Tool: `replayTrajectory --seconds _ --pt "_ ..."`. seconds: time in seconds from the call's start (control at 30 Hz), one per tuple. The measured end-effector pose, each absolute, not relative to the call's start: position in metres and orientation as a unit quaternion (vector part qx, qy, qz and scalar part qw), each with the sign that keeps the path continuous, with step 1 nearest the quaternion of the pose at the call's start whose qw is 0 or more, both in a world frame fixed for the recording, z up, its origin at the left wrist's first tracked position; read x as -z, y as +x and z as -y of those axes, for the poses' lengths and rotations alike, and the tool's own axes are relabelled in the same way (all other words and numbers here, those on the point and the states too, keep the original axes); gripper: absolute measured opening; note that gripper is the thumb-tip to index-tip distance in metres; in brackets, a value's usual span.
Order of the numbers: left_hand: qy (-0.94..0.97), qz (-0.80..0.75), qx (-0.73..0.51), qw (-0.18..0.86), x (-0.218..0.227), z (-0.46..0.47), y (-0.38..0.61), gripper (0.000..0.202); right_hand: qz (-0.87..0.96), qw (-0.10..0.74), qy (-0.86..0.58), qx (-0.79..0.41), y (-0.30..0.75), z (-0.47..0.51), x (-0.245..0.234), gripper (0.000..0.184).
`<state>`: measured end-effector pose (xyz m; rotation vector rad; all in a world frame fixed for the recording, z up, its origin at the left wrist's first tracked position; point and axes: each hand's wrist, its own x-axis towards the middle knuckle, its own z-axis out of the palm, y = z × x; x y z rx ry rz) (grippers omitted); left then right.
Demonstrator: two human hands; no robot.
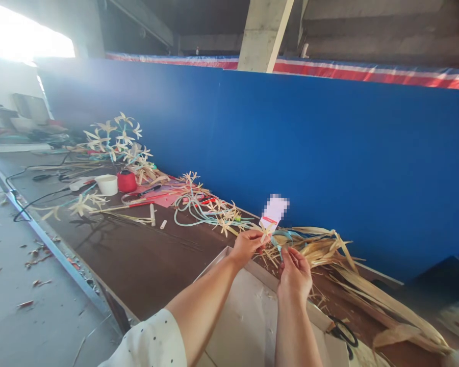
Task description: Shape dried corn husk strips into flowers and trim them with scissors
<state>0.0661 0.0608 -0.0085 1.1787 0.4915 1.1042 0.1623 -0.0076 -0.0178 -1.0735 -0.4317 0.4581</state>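
Observation:
My left hand [248,245] pinches a pale straw-coloured flower [266,232] with thin petals, apparently of dried husk. Just to its right, my right hand [296,270] is closed on a light blue strip [278,245] close to the flower's base. Where strip and flower meet is partly hidden by my fingers. Both hands hover over the near edge of an open cardboard box [240,295]. Behind them stands a small pinkish-white card [273,211], its upper part blurred. Dried husks [321,250] lie right beside my right hand.
Finished-looking husk flowers on blue stems [191,209] lie along the blue partition [329,153]. A white cup [107,185], a red pot-like container [126,181] and a black cable [42,196] are to the left. Black-handled scissors [344,330] rest at lower right.

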Motion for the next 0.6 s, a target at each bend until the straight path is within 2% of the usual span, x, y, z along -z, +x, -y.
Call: replayTrajectory --seconds 0.2,0.47,0.6 --pt "0.554 -0.217 -0.516 0.616 0.016 -0.063 0.070 0.032 0.205 0.804 -0.513 -0.217 0.159 0.009 0.014 0.051" --pt "0.669 -0.253 -0.580 0.390 0.021 -0.063 0.070 0.013 0.192 0.803 -0.505 -0.253 0.156 0.010 0.009 0.063" --pt "0.668 -0.260 -0.618 0.322 0.022 -0.064 0.070 0.010 0.183 0.799 -0.512 -0.257 0.154 0.011 0.007 0.057"
